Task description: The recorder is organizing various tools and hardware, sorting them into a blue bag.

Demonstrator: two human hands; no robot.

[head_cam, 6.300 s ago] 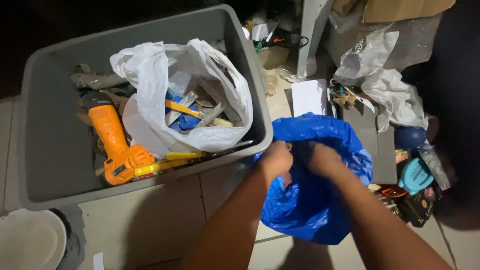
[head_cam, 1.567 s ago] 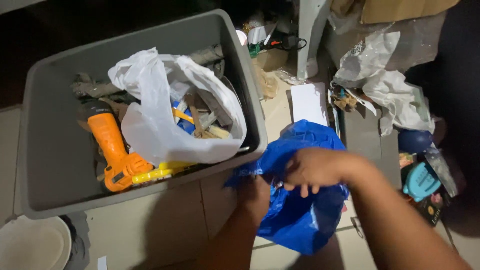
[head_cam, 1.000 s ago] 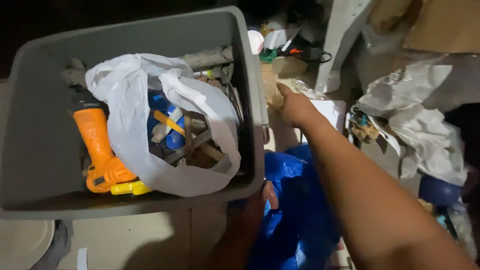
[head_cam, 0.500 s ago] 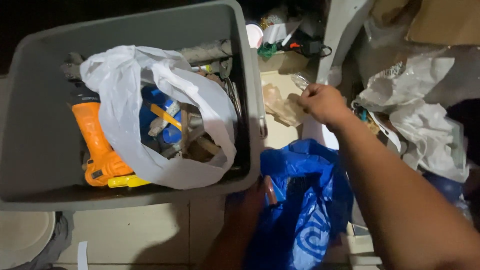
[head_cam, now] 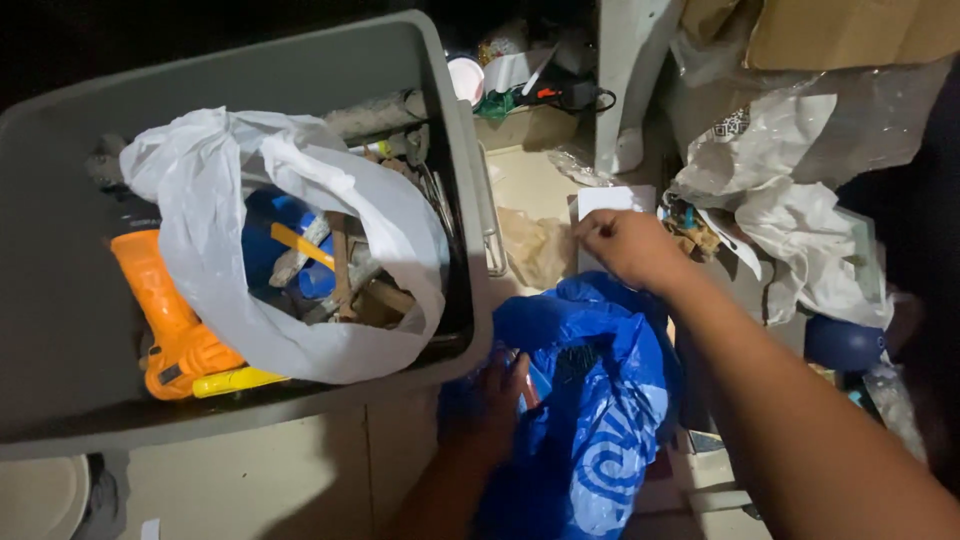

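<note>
A blue plastic bag (head_cam: 600,400) lies on the floor beside a grey plastic bin (head_cam: 60,320). My left hand (head_cam: 490,395) grips the bag's near edge, holding it open. My right hand (head_cam: 625,245) reaches over the bag and pinches the lower corner of a white sheet of paper (head_cam: 612,200) lying on the floor beyond it. Inside the bin sits an open white plastic bag (head_cam: 210,260) holding tools, with an orange power drill (head_cam: 165,325) next to it.
A crumpled clear plastic wrapper (head_cam: 535,245) lies between the bin and the paper. Crumpled white and clear plastic sheets (head_cam: 800,180) pile up at the right under cardboard (head_cam: 830,30). A white post (head_cam: 625,80) stands at the top. A white lid (head_cam: 35,495) sits bottom left.
My right hand left the blue bag, reached out toward the floor clutter beyond it and now pinches the white paper. My left hand kept hold of the bag's edge.
</note>
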